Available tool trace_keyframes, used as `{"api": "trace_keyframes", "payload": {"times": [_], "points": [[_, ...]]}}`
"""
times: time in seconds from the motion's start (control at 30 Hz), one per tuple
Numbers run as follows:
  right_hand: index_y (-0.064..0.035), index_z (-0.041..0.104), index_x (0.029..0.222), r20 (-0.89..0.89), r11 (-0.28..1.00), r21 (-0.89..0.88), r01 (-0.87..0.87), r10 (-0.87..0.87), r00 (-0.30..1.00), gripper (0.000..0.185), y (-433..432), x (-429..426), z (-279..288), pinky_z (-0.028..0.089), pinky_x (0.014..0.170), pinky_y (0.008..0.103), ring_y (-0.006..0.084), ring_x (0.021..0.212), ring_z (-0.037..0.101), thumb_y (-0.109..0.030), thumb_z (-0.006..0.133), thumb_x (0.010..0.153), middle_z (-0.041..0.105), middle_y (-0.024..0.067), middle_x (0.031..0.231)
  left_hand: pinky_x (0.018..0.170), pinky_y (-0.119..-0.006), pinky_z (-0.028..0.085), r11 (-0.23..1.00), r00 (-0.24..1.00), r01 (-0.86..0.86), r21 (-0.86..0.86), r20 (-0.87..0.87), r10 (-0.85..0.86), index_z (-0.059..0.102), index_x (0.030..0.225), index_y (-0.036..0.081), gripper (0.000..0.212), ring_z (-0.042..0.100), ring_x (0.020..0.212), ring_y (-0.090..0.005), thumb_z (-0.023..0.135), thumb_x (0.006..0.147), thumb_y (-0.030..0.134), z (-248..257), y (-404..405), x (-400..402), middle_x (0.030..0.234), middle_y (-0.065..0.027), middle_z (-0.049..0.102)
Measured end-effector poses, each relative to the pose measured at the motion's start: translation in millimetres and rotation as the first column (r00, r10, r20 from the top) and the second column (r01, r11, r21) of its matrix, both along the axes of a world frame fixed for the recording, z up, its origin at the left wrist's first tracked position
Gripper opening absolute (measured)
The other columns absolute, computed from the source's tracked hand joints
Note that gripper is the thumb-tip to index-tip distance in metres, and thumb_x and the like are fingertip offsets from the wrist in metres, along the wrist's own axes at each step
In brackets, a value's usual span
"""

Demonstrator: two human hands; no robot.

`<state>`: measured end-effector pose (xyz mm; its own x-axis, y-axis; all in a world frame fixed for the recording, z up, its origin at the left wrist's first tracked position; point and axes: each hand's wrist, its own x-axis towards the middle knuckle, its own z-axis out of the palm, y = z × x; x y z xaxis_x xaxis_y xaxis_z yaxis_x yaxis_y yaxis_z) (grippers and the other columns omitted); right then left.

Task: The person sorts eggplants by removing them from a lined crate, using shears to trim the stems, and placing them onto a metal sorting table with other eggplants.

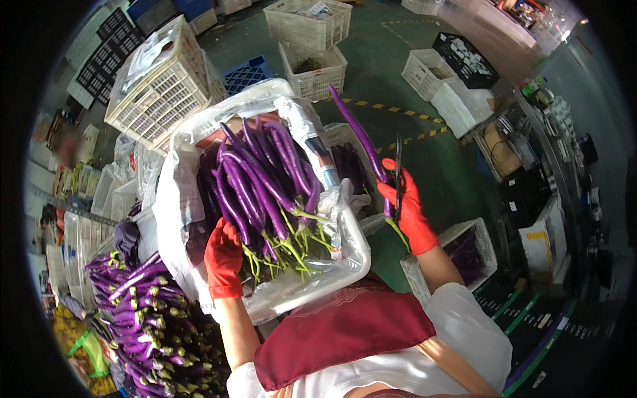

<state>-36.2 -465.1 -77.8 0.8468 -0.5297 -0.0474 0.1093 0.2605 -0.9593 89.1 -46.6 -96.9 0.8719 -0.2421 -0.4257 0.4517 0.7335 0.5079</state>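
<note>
My right hand (pixel 415 214), in a red rubber glove, grips a long purple eggplant (pixel 366 139) with its green stem hanging below. The same hand holds a slim dark bladed tool (pixel 398 174), tip upward; whether it is scissors or a knife cannot be told. Before me stands a white plastic crate (pixel 361 248) lined with clear film and printed sheets, heaped with long eggplants (pixel 254 184), their stems towards me. Over its near left part is my red-gloved left hand (pixel 224 258), fingers curled beside the outermost eggplants; whether it grips one is hidden.
Many stacked eggplants (pixel 149 323) lie at lower left, near another person (pixel 87 343). A tall crate (pixel 159 84) rises beyond the lined one. More crates (pixel 313 69) stand farther off. At right, a crate of eggplants (pixel 468 253) sits beside my arm.
</note>
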Motion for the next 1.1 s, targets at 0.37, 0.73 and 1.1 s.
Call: {"api": "trace_keyframes", "payload": {"times": [0.37, 0.73, 1.1], "points": [[-0.0032, 0.051, 0.134, 0.113, 0.989, -0.135, 0.061, -0.046, 0.993, 0.055, -25.2, 6.3, -10.5, 0.048, 0.095, 0.0306, 0.0178, 0.110, 0.059, 0.006, 0.066, 0.082, 0.055, 0.0071, 0.133, 0.072, -0.031, 0.053, 0.998, 0.999, -0.010, 0.067, -0.042, 0.013, 0.058, 0.116, 0.002, 0.023, 0.064, 0.081, -0.0217, 0.059, 0.094, 0.010, -1.3, -11.4, -7.0, 0.089, -0.0080, 0.065], [-0.0078, 0.058, 0.126, -0.155, 0.958, 0.172, 0.231, -0.205, 0.966, 0.041, -49.5, -5.7, -58.9, 0.048, 0.064, 0.0251, 0.0108, 0.069, 0.058, -0.008, 0.067, 0.086, 0.066, 0.0071, 0.095, 0.088, -0.032, 0.052, 0.950, 0.990, 0.037, 0.310, 0.120, -0.078, 0.055, 0.127, -0.001, 0.033, 0.063, 0.098, -0.0255, 0.051, 0.098, 0.016, -15.4, -16.1, -11.3, 0.101, -0.0142, 0.066], [-0.0137, 0.058, 0.123, -0.272, 0.613, -0.382, 0.691, -0.790, 0.550, 0.039, -133.1, -244.4, -204.0, 0.043, 0.060, 0.0255, 0.0111, 0.074, 0.054, 0.001, 0.059, 0.087, 0.061, 0.0018, 0.097, 0.093, -0.032, 0.043, 0.618, 0.922, 0.160, 0.770, 0.107, -0.372, 0.050, 0.134, 0.007, 0.041, 0.060, 0.108, -0.0206, 0.046, 0.101, 0.031, 7.7, -71.4, 46.8, 0.124, -0.0126, 0.061]]}}
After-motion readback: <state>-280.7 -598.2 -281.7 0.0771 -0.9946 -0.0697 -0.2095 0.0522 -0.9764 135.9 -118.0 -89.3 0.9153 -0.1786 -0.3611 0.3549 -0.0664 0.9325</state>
